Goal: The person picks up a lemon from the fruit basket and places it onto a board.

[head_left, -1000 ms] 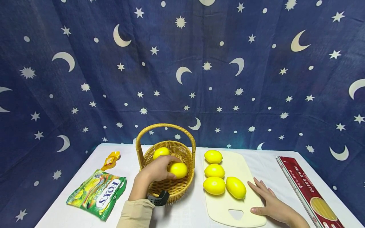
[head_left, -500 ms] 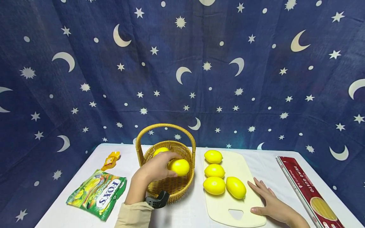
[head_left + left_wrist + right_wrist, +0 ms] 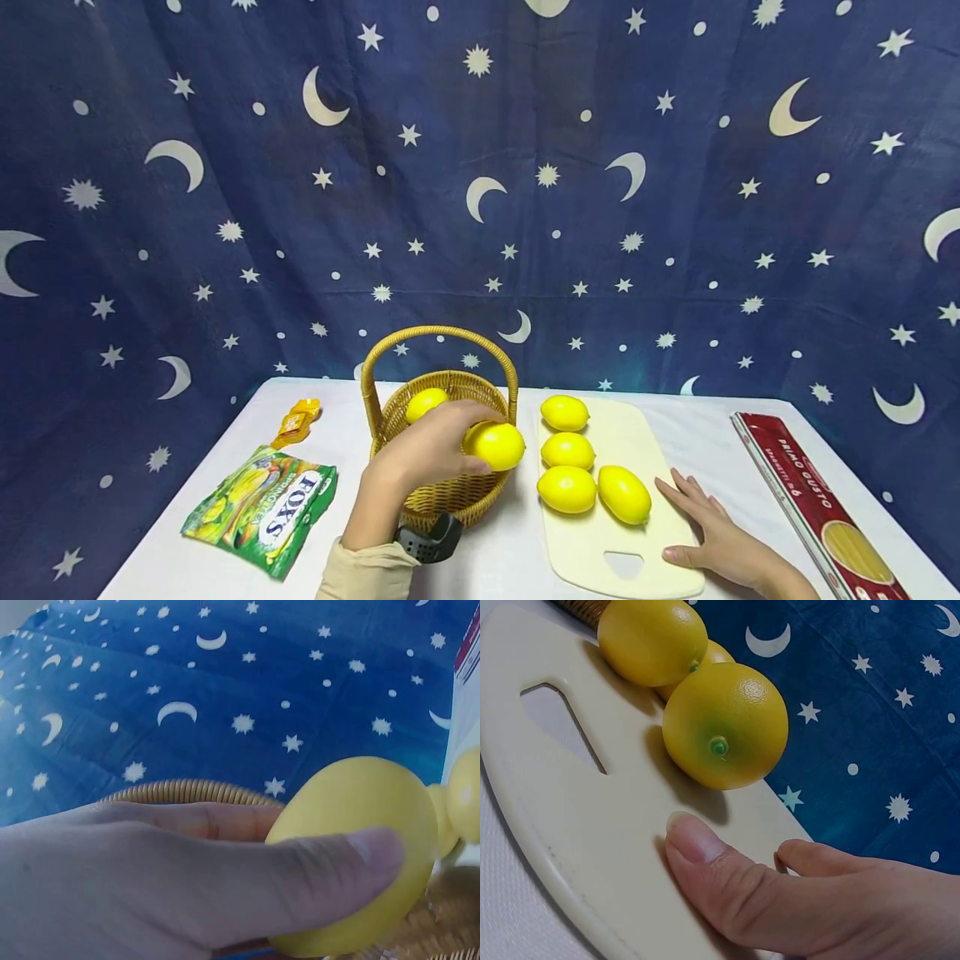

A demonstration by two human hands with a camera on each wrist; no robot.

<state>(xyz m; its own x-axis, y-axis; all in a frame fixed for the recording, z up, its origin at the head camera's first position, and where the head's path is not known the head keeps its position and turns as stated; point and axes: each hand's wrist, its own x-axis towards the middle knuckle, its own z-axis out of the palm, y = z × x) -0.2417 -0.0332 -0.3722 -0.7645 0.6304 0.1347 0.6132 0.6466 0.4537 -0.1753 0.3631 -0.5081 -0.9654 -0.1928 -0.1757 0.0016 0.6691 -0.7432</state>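
My left hand [image 3: 446, 446] grips a yellow lemon [image 3: 495, 447] over the right side of the wicker basket [image 3: 442, 504]. In the left wrist view the thumb lies along the near side of this lemon [image 3: 360, 802], with the fingers partly hidden behind it. Another lemon [image 3: 427, 403] sits in the basket, beyond the hand. On the cream cutting board [image 3: 630, 425] lie several lemons, one of them [image 3: 624, 495] closest to my right hand [image 3: 716, 537]. That hand rests on the board's right edge, its thumb [image 3: 697, 840] flat on the surface and its fingers extended.
A green Fox's candy bag [image 3: 262, 510] and an orange-wrapped candy [image 3: 297, 422] lie left of the basket. At the far right is a red spaghetti pack [image 3: 813, 504]. The basket's tall handle [image 3: 438, 331] arches up behind the left hand. A starry curtain hangs behind the table.
My left hand has lifted the lemon inside the basket and carried it right, towards the basket's right rim. The right hand stays on the board. The head view has shifted slightly.
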